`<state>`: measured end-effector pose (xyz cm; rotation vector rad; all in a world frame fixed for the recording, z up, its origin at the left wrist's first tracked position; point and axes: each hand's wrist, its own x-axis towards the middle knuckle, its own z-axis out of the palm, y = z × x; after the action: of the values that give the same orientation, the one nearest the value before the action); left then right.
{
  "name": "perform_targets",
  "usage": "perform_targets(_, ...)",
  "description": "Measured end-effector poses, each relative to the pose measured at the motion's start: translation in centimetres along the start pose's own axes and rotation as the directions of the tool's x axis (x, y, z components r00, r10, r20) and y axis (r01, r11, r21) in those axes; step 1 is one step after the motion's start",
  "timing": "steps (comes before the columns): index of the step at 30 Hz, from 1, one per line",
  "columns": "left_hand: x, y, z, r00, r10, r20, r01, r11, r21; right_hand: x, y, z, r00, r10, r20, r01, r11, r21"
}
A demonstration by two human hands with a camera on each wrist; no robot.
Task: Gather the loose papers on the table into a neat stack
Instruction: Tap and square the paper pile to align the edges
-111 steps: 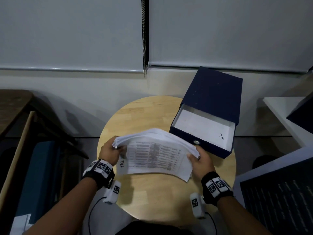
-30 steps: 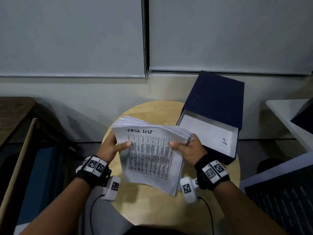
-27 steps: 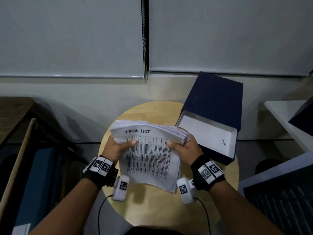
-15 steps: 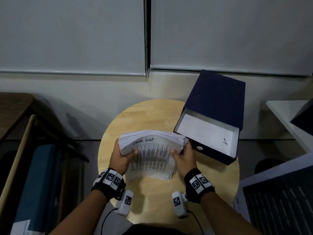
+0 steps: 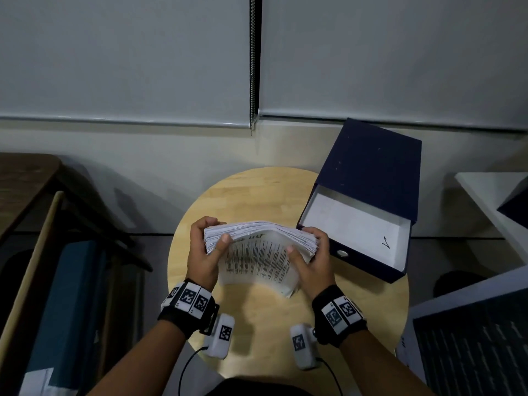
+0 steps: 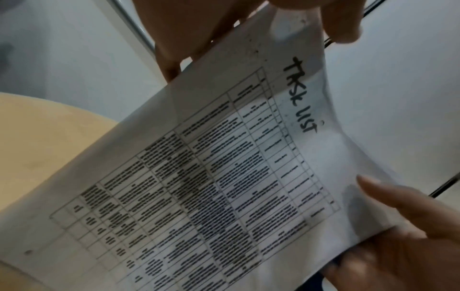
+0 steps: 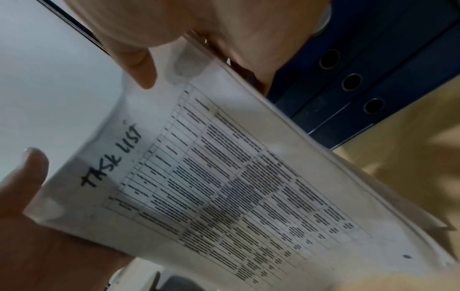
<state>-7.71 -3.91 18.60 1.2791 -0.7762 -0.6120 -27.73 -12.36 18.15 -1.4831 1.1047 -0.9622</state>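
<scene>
— What have the hands got?

— The left hand [image 5: 204,254] grips the left side of a thick stack of papers [image 5: 258,254], thumb on the front sheet, fingers curled round behind. The right hand [image 5: 313,262] grips the right side the same way, thumb pressed on the printed face. Both hands are closed round the stack, which stands on its lower edge on the round wooden table [image 5: 257,195], top edge tipped away from the person.

— And the sheet in front?

— A printed table of dense rows, with "TASK LIST" written by hand along its top. The wrist views show it bowed between the two thumbs; the left thumb [image 6: 388,198] lies on the sheet's corner, the right thumb [image 7: 139,65] near the heading. The top edges of the sheets fan slightly, not yet flush, and a few lower corners stick out at the right.

— Where on the table?

— Around its middle, a little toward the near edge. Just beside the right hand, at the table's right edge, lies a dark blue box file [image 5: 368,195], its open side facing the person, pale inside, a small check mark on the lining and a metal ring hole in its front wall. Part of it overhangs the table's far right edge.

— Anything further out?

— Black wrist bands with square markers on both forearms, small white cameras beneath them. Grey roller blinds [image 5: 123,58] hang behind, a dark wooden bench [image 5: 23,181] at the left, a white surface [image 5: 491,192] at the right.
</scene>
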Motion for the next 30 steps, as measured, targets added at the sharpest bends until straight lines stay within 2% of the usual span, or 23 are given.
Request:
perform_targets(3,0.3,0.2,0.5,0.997,0.004,-0.071,-0.004,1.0,0.004,0.2,-0.5,0.4,0.999,-0.005,-0.046,0.008,0.998,0.067)
perform_targets(6,0.8,0.3,1.5,0.983,-0.04,-0.178,0.051,0.997,0.059,0.5,-0.5,0.9,1.0,0.021,-0.023,-0.021,1.0,0.007)
perform_targets(8,1.1,0.3,1.8,0.992,-0.037,-0.12,0.046,0.996,0.076,0.7,0.0,0.8,0.999,0.033,0.001,-0.033,0.999,-0.026)
perform_targets(11,1.7,-0.7,1.0,0.995,-0.061,0.082,0.065,0.997,-0.039,1.3,0.2,0.2,0.999,0.022,-0.032,-0.023,0.998,-0.054)
perform_targets(13,2.2,-1.7,-0.4,0.986,-0.094,0.136,0.099,0.995,-0.033,1.5,0.2,-0.2,0.998,0.033,-0.046,-0.034,0.999,-0.028)
perform_targets(18,2.6,-2.4,-1.1,0.975,-0.179,0.133,0.17,0.982,0.078,1.3,1.3,-0.1,0.993,0.117,-0.001,-0.117,0.993,-0.02)
perform_targets(24,2.8,-1.9,0.1,0.978,-0.173,0.116,0.146,0.966,0.213,1.9,1.6,0.3,0.983,0.183,0.018,-0.182,0.982,-0.056)
perform_targets(28,2.6,-1.5,2.0,0.981,-0.167,0.1,0.139,0.961,0.239,2.4,0.7,0.9,0.986,0.165,0.004,-0.164,0.983,-0.088)
perform_targets(30,2.7,-1.1,2.2,0.988,-0.135,0.077,0.114,0.966,0.232,2.4,0.2,0.8,0.993,0.113,-0.024,-0.115,0.991,-0.07)
